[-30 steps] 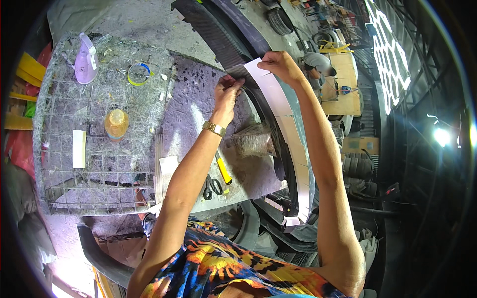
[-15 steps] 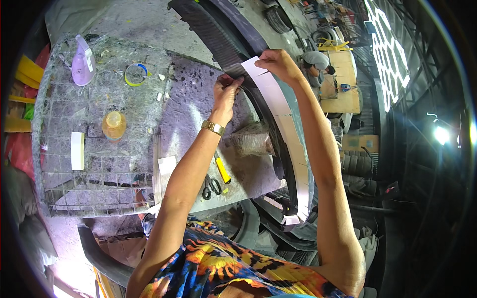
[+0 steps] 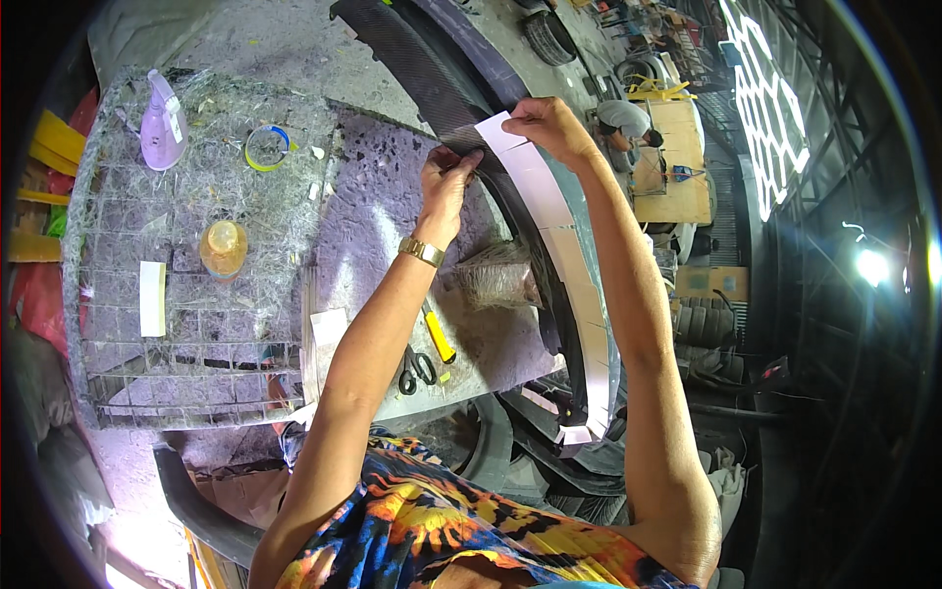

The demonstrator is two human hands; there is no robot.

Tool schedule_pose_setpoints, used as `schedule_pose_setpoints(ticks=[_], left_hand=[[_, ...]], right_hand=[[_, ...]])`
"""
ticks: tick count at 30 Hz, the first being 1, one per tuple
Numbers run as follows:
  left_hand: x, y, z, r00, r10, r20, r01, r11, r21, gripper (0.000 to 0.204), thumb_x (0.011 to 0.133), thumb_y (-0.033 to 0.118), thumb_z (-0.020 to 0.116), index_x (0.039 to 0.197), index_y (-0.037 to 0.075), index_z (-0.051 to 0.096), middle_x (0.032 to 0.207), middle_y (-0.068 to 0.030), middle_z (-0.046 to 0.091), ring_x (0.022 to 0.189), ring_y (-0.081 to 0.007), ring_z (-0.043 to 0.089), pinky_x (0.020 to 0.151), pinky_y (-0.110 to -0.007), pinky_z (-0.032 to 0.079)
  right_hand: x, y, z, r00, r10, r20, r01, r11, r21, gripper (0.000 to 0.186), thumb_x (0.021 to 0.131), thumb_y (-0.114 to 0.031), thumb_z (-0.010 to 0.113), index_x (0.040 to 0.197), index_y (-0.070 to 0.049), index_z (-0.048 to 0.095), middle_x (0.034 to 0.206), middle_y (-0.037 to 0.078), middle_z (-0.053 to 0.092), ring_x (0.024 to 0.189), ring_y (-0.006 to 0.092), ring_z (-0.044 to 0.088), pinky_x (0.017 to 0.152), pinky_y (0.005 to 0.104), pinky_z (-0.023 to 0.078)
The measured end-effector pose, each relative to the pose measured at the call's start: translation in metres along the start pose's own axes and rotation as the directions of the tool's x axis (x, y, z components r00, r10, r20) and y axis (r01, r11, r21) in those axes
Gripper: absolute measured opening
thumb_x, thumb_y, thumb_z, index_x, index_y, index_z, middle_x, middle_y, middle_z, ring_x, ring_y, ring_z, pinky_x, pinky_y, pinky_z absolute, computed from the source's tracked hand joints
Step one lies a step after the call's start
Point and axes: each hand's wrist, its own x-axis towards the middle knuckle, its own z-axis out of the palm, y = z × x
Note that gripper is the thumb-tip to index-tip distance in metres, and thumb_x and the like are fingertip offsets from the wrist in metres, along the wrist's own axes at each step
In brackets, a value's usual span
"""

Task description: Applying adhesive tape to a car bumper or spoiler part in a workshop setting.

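A long curved dark panel [image 3: 417,74] with a woven carbon-like surface runs from the top down to the lower middle. White paper pieces [image 3: 562,211] lie end to end along its curve, with slits at their edges. My right hand [image 3: 551,128] pinches the upper end of the topmost piece between thumb and fingers. My left hand [image 3: 446,182] is closed on the panel's inner edge, thumb on top, its other fingers partly hidden beneath. Below the hands, the lowest paper piece [image 3: 575,434] sits folded at the panel's end.
A mesh-like table [image 3: 196,324] on the left bears a spray bottle [image 3: 162,128], a tape roll [image 3: 267,147], an amber container [image 3: 225,248] and a white strip [image 3: 153,298]. A yellow cutter [image 3: 440,339], scissors [image 3: 416,371] and a wrapped block [image 3: 498,275] lie nearer. Another person [image 3: 626,120] crouches beyond.
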Motion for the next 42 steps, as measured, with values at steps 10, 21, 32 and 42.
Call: schedule_pose_setpoints(ticks=[10, 21, 32, 42], left_hand=[[-0.006, 0.004, 0.009, 0.999, 0.020, -0.044, -0.019, 1.000, 0.018, 0.022, 0.079, 0.013, 0.077, 0.090, 0.011, 0.058, 0.086, 0.0039, 0.059, 0.075, -0.0063, 0.054, 0.065, -0.022, 0.043], [-0.004, 0.004, 0.018, 0.994, 0.088, -0.058, -0.083, 0.994, 0.076, 0.030, 0.078, 0.020, 0.079, 0.096, 0.005, 0.059, 0.088, 0.0008, 0.060, 0.072, -0.0072, 0.052, 0.063, -0.023, 0.043], [-0.005, 0.000, 0.014, 0.995, 0.099, -0.028, -0.098, 0.995, 0.026, 0.033, 0.079, 0.021, 0.078, 0.101, 0.007, 0.058, 0.093, 0.0013, 0.061, 0.080, -0.0081, 0.055, 0.069, -0.024, 0.044], [-0.008, 0.005, 0.016, 0.998, 0.038, -0.046, -0.038, 0.999, 0.002, 0.043, 0.078, 0.006, 0.076, 0.112, -0.003, 0.051, 0.107, -0.0102, 0.061, 0.094, -0.0158, 0.058, 0.085, -0.028, 0.047]], right_hand=[[-0.005, -0.009, -0.002, 1.000, 0.022, 0.005, -0.022, 1.000, -0.011, 0.022, 0.076, -0.018, 0.074, 0.083, 0.002, 0.067, 0.073, 0.007, 0.065, 0.069, 0.0121, 0.058, 0.065, 0.0292, 0.048], [-0.006, -0.011, 0.000, 0.999, 0.040, -0.009, -0.040, 0.999, -0.015, 0.022, 0.076, -0.018, 0.073, 0.082, 0.002, 0.067, 0.073, 0.007, 0.065, 0.070, 0.0127, 0.060, 0.066, 0.0291, 0.048], [-0.001, -0.014, -0.001, 0.996, 0.078, -0.052, -0.073, 0.993, 0.097, 0.020, 0.079, -0.019, 0.071, 0.080, 0.000, 0.064, 0.064, 0.002, 0.055, 0.059, 0.0098, 0.050, 0.054, 0.0271, 0.041], [-0.003, -0.014, -0.003, 1.000, 0.010, 0.023, -0.010, 1.000, -0.008, 0.021, 0.077, -0.019, 0.072, 0.082, 0.000, 0.065, 0.069, 0.004, 0.061, 0.066, 0.0126, 0.055, 0.062, 0.0300, 0.046]])
